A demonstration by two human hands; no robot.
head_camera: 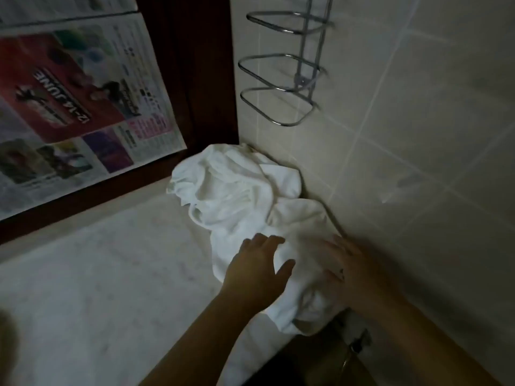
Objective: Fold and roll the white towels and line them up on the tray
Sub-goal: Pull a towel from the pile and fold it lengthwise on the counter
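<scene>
In the head view, a crumpled heap of white towels [239, 196] lies on the pale counter [97, 274] against the tiled wall [418, 135], with the left hand [259, 271] and right hand [348, 268] resting on its near end, fingers spread and gripping nothing.

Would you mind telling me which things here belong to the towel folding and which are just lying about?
Part of the job:
- white towels, crumpled in a heap on the counter
- left hand and right hand, both flat on the heap

Just lying about:
- newspaper
- wire rack on the tiled wall

No tray is in view.
</scene>
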